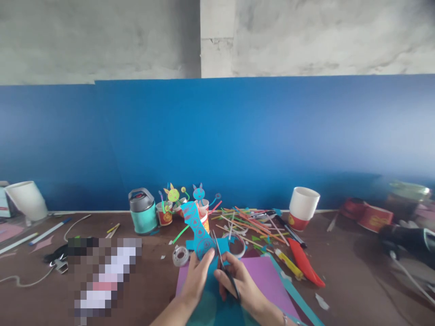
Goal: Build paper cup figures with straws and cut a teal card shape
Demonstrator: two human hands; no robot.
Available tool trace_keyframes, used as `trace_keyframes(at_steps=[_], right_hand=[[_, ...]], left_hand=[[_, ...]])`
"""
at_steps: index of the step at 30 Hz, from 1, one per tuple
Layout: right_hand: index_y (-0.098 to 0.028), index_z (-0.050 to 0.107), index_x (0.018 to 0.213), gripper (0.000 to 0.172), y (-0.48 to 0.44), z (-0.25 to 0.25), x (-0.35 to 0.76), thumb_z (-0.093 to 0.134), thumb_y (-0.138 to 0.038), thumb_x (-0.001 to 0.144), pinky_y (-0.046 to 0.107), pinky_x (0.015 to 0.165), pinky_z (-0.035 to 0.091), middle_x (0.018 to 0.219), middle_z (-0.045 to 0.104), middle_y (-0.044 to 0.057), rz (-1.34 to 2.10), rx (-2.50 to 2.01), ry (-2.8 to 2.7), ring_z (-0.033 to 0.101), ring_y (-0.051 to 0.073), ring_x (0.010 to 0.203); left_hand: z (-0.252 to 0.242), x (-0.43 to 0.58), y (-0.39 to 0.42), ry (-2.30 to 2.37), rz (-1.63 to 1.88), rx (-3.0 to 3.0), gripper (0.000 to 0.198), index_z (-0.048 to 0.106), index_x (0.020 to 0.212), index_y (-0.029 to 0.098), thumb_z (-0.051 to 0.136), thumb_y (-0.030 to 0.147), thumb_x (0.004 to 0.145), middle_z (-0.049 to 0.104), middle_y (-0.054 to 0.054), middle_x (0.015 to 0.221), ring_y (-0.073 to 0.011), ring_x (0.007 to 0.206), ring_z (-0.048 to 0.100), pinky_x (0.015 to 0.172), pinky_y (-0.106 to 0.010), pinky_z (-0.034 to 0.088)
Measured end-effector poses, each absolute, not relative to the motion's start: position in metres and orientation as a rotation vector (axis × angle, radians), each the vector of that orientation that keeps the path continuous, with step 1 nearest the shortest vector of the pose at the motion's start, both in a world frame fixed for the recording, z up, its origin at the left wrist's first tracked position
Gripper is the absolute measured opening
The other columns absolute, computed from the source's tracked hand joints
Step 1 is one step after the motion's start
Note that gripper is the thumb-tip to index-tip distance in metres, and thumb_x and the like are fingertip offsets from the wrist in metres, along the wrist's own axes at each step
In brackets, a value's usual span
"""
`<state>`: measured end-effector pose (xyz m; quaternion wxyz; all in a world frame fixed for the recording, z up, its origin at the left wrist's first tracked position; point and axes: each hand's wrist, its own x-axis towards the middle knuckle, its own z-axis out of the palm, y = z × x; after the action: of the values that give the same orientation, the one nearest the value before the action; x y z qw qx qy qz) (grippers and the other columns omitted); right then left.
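A blue paper piece (pixel 200 227) with red drawn circles and patterns stands up in my left hand (pixel 199 276), thumb pressed on its lower part. My right hand (pixel 239 283) is closed around dark-handled scissors (pixel 218 248), whose blades point up beside the right edge of the blue paper. Under both hands lie a purple sheet (pixel 265 276) and more blue paper. Just beyond them are a tape roll (pixel 180 256) and a larger roll (pixel 238 246), partly covered by the blue paper.
Behind stand cups with paper animal heads (pixel 173 195) and a teal container (pixel 143 213). Colored sticks (pixel 251 222) lie in a heap. To the right are white cups (pixel 303 206), a yellow tube (pixel 288 264) and a red case (pixel 305 262). A binder clip (pixel 61 264) sits left.
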<state>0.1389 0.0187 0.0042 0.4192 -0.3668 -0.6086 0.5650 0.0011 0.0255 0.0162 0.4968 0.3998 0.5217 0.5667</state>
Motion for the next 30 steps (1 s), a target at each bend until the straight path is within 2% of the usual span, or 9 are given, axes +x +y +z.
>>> trace_keyframes(at_steps=[6,11,17,22,30], right_hand=[[-0.021,0.042,0.081,0.05,0.019,0.005,0.139,0.059,-0.068,0.075,0.016,0.035,0.025,0.043,0.049,-0.009,1.422,-0.91,-1.559,0.042,0.006,0.034],[-0.021,0.043,0.082,0.05,0.018,0.006,0.139,0.059,-0.068,0.075,0.015,0.034,0.027,0.042,0.048,-0.009,1.43,-0.912,-1.553,0.04,0.005,0.034],[-0.02,0.044,0.081,0.053,0.018,0.006,0.14,0.06,-0.07,0.072,0.015,0.033,0.026,0.042,0.048,-0.01,1.433,-0.926,-1.556,0.04,0.005,0.033],[-0.02,0.044,0.08,0.055,0.018,0.008,0.14,0.061,-0.072,0.069,0.015,0.032,0.026,0.041,0.047,-0.01,1.452,-0.93,-1.54,0.039,0.005,0.032],[-0.021,0.042,0.08,0.054,0.018,0.007,0.138,0.061,-0.07,0.07,0.016,0.036,0.028,0.043,0.048,-0.01,1.426,-0.942,-1.519,0.042,0.007,0.034]], left_hand=[[0.017,0.0,0.025,1.261,1.347,0.969,0.029,0.063,0.091,0.021,0.068,0.04,0.071,0.073,-0.006,0.094,-0.0262,0.1,0.065,0.087,-0.032,0.048],[0.014,-0.001,0.026,1.236,1.354,0.966,0.029,0.062,0.093,0.021,0.068,0.04,0.071,0.073,-0.006,0.097,-0.0261,0.102,0.065,0.088,-0.032,0.048],[0.019,-0.001,0.026,1.312,1.344,0.875,0.038,0.06,0.092,0.02,0.073,0.042,0.063,0.073,-0.01,0.101,-0.0284,0.107,0.063,0.09,-0.034,0.048],[0.027,0.002,0.023,1.208,1.371,0.838,0.039,0.059,0.089,0.021,0.075,0.043,0.06,0.075,-0.007,0.09,-0.0268,0.093,0.068,0.083,-0.034,0.051],[0.024,0.003,0.023,1.144,1.396,0.952,0.03,0.067,0.086,0.018,0.069,0.043,0.069,0.073,-0.005,0.083,-0.0235,0.082,0.067,0.076,-0.031,0.05]])
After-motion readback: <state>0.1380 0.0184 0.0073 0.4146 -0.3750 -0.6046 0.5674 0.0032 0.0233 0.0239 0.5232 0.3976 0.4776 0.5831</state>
